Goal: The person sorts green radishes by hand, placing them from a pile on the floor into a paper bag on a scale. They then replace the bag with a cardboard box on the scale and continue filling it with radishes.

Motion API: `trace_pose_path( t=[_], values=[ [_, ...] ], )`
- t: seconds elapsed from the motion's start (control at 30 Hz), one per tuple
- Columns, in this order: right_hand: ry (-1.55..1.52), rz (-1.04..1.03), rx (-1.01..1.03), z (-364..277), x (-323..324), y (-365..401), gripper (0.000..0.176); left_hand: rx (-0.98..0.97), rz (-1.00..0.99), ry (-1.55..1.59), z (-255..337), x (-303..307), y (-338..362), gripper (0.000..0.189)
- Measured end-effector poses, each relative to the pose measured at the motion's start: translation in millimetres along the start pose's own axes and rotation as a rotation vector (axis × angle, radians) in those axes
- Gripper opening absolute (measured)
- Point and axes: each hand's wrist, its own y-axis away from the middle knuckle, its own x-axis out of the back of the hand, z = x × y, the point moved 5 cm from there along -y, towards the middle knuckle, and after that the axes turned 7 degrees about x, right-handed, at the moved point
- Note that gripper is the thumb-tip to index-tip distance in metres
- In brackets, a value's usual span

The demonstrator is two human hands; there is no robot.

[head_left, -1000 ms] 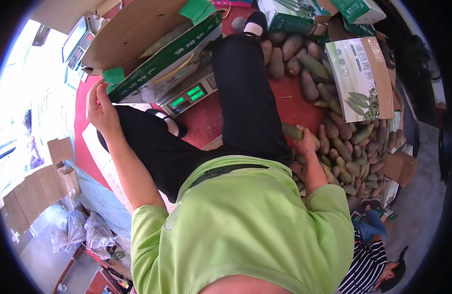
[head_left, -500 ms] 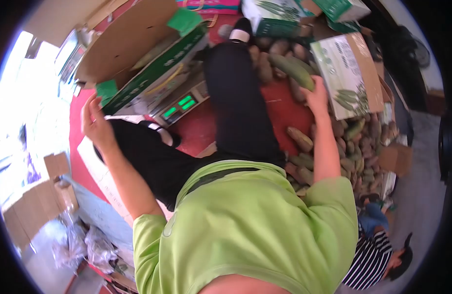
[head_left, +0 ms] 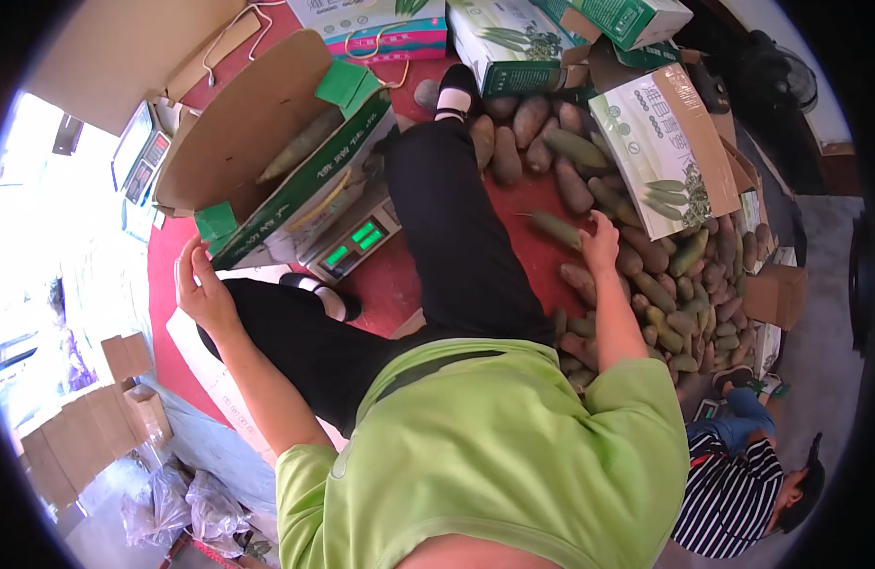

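My right hand (head_left: 601,245) is closed around the near end of a green radish (head_left: 555,229), whose thin tail points left over the red floor covering. Just beyond it lies a heap of radishes (head_left: 651,251), some green and some dusty with soil. My left hand (head_left: 206,292) is empty, its fingers apart, close to the near corner of an open cardboard box (head_left: 267,213) with green tape on its flaps. A pale green radish (head_left: 300,147) shows inside that box. The box stands on a scale with a lit green display (head_left: 354,244).
Printed radish cartons (head_left: 651,152) stand beside the heap, with more at the back. A black fan (head_left: 779,76) is at upper right. Another person in a striped shirt (head_left: 727,493) is low at the right. Plastic bags (head_left: 186,498) lie at lower left.
My right hand has come down toward me, and the radish in it now shows shorter and lower. My left hand stays by the box with its fingers apart. The view has shifted slightly.
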Motion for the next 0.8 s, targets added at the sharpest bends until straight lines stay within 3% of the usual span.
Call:
trace_pose_path(
  t=[0.03,0.1,0.17,0.23,0.33,0.37,0.47,0.53,0.7,0.8],
  values=[
    [-0.001,0.014,-0.003,-1,1,-12,0.045,0.003,-0.003,-0.008,3,-1,1,0.020],
    [-0.135,0.032,0.225,-15,1,-47,0.039,0.009,-0.012,-0.004,3,-2,2,0.019],
    [-0.457,0.015,0.241,-42,-2,-84,0.035,-0.019,-0.014,0.003,0,-2,2,0.018],
    [-0.423,0.049,0.372,-123,48,-102,0.035,-0.031,-0.029,0.000,-2,-6,2,0.017],
    [-0.655,-0.024,0.472,-206,79,-136,0.034,-0.104,-0.060,-0.072,-3,-7,2,0.016],
    [-0.533,-0.005,0.564,-231,79,-150,0.036,-0.143,-0.073,-0.093,0,-8,4,0.016],
    [-0.695,-0.076,0.675,-312,106,-157,0.036,-0.248,-0.091,-0.167,9,-10,5,0.016],
    [-0.695,0.070,0.858,-358,103,-156,0.031,-0.253,-0.100,-0.228,10,-12,5,0.017],
    [-0.675,-0.108,0.869,-428,84,-132,0.029,-0.296,-0.124,-0.303,16,-16,9,0.018],
    [-0.670,-0.227,0.842,-435,54,-121,0.031,-0.268,-0.178,-0.296,21,-17,11,0.019]
  ],
)
